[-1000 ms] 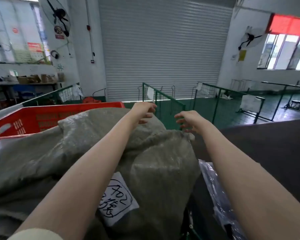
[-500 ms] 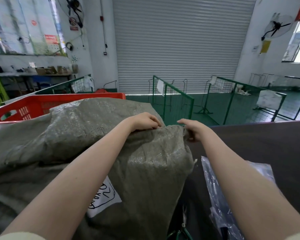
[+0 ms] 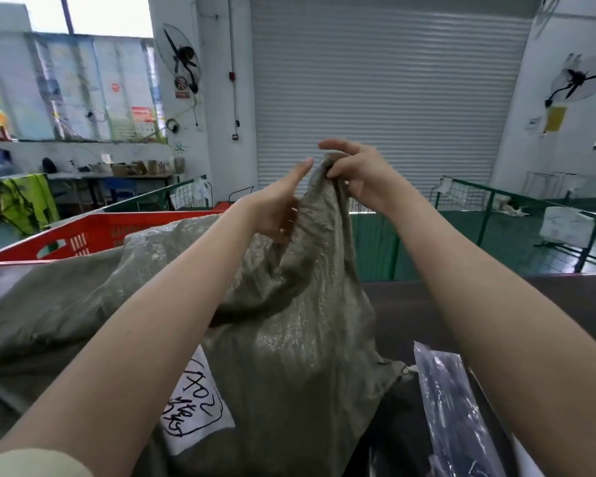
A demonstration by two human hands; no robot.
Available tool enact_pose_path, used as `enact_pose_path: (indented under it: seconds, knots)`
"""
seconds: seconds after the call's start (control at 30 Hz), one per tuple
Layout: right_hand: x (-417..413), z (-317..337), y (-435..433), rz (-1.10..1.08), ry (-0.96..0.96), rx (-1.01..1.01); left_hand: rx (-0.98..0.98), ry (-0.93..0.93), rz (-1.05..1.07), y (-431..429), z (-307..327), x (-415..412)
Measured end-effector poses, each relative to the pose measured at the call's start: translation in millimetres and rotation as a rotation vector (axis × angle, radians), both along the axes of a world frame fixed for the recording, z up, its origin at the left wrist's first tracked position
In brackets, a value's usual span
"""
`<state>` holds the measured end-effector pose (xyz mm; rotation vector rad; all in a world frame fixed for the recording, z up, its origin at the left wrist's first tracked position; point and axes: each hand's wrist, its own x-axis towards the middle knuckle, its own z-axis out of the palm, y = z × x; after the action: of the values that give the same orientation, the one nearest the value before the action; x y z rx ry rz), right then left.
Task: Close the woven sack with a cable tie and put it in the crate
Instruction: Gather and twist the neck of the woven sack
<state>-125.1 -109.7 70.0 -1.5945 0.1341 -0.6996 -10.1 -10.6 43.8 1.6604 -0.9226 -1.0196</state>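
Observation:
A grey-green woven sack (image 3: pixel 300 342) fills the middle of the view, with a white handwritten label (image 3: pixel 195 404) on its front. Its top edge is pulled up into a peak. My right hand (image 3: pixel 355 170) pinches that peak between thumb and fingers. My left hand (image 3: pixel 276 204) lies flat against the sack's left side just below the peak, fingers extended. A red plastic crate (image 3: pixel 93 232) stands behind the sack on the left. A clear plastic bag of black cable ties (image 3: pixel 455 414) lies at lower right.
The sack rests on a dark brown table (image 3: pixel 565 294). Green wire-mesh pens (image 3: pixel 479 204) stand beyond it on a green floor, before a closed grey roller door (image 3: pixel 386 98). A bench with clutter (image 3: pixel 117 170) lines the left wall.
Both hands rose from the sack's far edge, drawing its top up into a peak. My right hand now pinches it and my left has opened flat against it.

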Motion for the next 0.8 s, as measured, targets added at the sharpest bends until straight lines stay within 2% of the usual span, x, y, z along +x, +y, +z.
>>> enact_pose_path:
  seconds: [0.13, 0.2, 0.3, 0.4, 0.47, 0.53, 0.6, 0.7, 0.8]
  knots:
    - [-5, -10, 8, 0.107, -0.009, 0.038, -0.026, 0.043, 0.056, -1, 1, -5]
    - [-10, -15, 5, 0.097, -0.019, 0.059, -0.066, 0.047, 0.163, 2, 2, -10]
    - [-17, -20, -3, 0.088, 0.048, 0.086, -0.349, 0.145, 0.440, 4, 9, -10]
    - [-17, -28, -8, 0.050, 0.292, 0.210, -0.623, 0.300, 0.547, 7, 20, -13]
    - [-13, -38, -12, 0.101, 0.483, 0.233, -0.713, 0.278, 0.518, 14, 28, -25]
    - [-9, -48, -8, 0.166, 0.539, 0.232, -0.793, 0.252, 0.393, 22, 31, -34]
    - [-3, -53, 2, 0.170, 0.447, 0.239, -0.816, 0.201, 0.203, 31, 29, -32]
    - [10, -52, 13, 0.209, 0.190, 0.384, -0.666, 0.139, -0.030, 48, 21, -26]
    - [17, -40, 15, 0.392, -0.022, 0.607, -0.498, 0.116, -0.068, 60, 16, -26]
